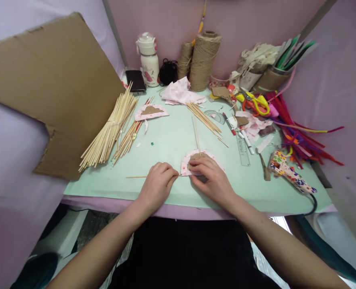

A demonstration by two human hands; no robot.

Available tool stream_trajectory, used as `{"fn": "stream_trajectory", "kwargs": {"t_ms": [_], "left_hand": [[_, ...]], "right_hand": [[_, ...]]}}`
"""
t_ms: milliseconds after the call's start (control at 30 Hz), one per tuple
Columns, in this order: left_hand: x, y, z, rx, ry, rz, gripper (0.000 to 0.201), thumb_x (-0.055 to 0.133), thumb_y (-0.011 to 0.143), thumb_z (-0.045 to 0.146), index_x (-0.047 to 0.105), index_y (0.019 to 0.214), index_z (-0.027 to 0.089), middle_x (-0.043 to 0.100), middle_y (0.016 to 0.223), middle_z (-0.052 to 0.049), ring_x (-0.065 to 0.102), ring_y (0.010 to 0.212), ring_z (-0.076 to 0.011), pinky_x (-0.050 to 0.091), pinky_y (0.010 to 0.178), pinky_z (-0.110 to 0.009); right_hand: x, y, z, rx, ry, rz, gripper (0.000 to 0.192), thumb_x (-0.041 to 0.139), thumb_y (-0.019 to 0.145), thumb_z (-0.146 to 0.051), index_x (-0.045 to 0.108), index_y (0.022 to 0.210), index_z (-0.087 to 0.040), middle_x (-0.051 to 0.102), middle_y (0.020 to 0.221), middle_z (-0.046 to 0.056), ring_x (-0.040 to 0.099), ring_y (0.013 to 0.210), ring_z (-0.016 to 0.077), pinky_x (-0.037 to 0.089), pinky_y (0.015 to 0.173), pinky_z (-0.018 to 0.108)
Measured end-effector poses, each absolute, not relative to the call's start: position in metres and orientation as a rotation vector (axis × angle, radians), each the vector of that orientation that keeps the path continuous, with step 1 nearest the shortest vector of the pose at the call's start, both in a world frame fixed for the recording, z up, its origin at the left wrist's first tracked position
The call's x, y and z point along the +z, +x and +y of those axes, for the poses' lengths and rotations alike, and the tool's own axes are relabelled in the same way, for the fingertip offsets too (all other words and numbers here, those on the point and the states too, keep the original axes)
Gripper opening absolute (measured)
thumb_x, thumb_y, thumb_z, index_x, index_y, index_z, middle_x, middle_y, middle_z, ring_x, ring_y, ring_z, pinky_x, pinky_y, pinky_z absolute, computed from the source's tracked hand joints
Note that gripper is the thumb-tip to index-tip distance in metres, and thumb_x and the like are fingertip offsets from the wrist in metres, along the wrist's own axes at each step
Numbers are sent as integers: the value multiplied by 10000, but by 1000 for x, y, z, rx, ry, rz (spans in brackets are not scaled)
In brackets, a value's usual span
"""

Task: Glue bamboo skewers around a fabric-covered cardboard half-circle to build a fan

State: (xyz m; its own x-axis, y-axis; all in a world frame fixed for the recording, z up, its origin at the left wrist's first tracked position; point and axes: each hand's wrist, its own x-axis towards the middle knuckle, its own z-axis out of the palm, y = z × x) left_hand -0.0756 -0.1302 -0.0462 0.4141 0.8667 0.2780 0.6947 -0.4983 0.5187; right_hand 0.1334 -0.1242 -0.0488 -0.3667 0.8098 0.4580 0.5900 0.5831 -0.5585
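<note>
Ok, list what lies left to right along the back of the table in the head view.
Phone → bottle → black cord → twine cones → scissors → pipe cleaners

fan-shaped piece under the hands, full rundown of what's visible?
The fan-shaped piece lies flat on the green mat near the table's front edge. It is a half-round of brown cardboard edged in pink floral fabric. The right hand presses on it, covering much of it. A thin stick runs from its top; the left hand pinches another stick at its left edge.
</note>
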Motion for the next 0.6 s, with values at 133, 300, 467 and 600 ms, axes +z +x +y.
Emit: {"fn": "stream_trajectory", "kwargs": {"t_ms": [133,300,467,600], "left_hand": [[-48,-76,-129,769,2345,1352,153,550,941,204,678,858,190,623,866,-37,545,857,-179,457,803,-344],[-48,-74,-130,784,2360,1378,159,556,932,179,680,834,188,636,848,-35,552,846,-180,449,805,-346],[-49,-73,-130,792,2353,1428,162,568,914,137,685,815,190,656,848,-30,565,845,-182,437,809,-350],[-49,-73,-129,782,2325,1425,169,567,909,126,691,814,189,658,846,-28,567,844,-179,449,808,-340]], "right_hand": [[-49,127,-126,394,-1205,-2074,123,598,799,-116,603,838,-232,693,1047,70,611,1078,264,483,953,498],[-52,125,-127,387,-1205,-2038,108,590,824,-138,614,849,-240,700,1044,61,613,1065,254,483,948,491],[-55,127,-128,378,-1184,-2047,113,590,834,-129,609,846,-240,701,1058,61,615,1078,251,483,950,485],[-55,128,-128,370,-1182,-2058,136,595,810,-96,603,843,-227,701,1056,71,613,1074,251,484,948,475]]}}
